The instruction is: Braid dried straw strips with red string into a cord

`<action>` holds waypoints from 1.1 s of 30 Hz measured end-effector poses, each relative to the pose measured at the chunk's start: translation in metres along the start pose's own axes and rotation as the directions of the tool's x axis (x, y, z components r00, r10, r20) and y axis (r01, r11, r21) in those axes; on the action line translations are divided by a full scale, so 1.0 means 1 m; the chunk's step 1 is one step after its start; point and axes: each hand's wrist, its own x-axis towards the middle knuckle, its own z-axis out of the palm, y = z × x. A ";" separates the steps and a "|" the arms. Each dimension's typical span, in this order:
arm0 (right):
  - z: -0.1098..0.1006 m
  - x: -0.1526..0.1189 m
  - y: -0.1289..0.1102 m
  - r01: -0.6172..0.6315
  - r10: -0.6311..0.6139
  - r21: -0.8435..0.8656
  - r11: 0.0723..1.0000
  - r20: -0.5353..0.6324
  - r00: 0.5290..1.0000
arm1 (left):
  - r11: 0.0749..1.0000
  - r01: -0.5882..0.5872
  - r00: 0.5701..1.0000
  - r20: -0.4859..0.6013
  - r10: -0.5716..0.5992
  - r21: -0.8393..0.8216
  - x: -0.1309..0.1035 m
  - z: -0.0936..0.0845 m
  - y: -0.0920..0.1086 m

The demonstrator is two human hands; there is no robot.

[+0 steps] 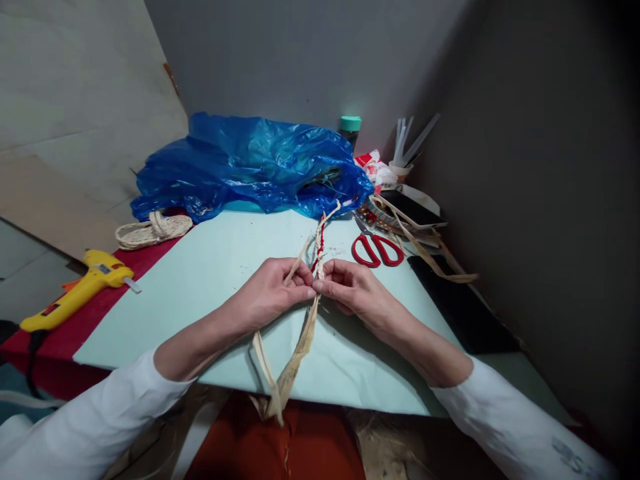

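Note:
Between my two hands runs a braided cord [320,245] of pale dried plant fibre with a red strand in it. Its plaited end points away from me on the pale green sheet. My left hand [277,288] pinches the cord and strands from the left, one strip sticking up past its fingers. From the right, my right hand [361,293] pinches it at the same spot, fingertips touching the left ones. Loose flat fibre strips [303,347] hang from the pinch over the table's near edge. Just beyond my right hand lie red-handled scissors [377,250].
A blue plastic bag [250,160] lies at the back. On the left are a yellow glue gun [75,293] and a small woven slipper [153,231]. A phone [407,208], fibre strips [435,257] and a cup of glue sticks [401,167] crowd the right, beside a grey wall.

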 end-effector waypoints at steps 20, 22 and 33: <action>-0.004 -0.002 0.000 0.033 -0.031 -0.022 0.999 0.109 0.994 | 0.963 0.221 0.970 0.136 -0.201 -0.153 0.009 -0.014 -0.015; -0.005 -0.002 0.000 0.033 -0.031 -0.019 0.999 0.118 0.993 | 0.973 0.197 0.978 0.091 -0.187 -0.118 0.008 -0.010 -0.014; -0.001 -0.005 -0.006 -0.044 0.045 -0.008 0.999 0.139 0.989 | 0.992 -0.121 0.989 0.089 0.117 0.034 -0.012 -0.006 -0.002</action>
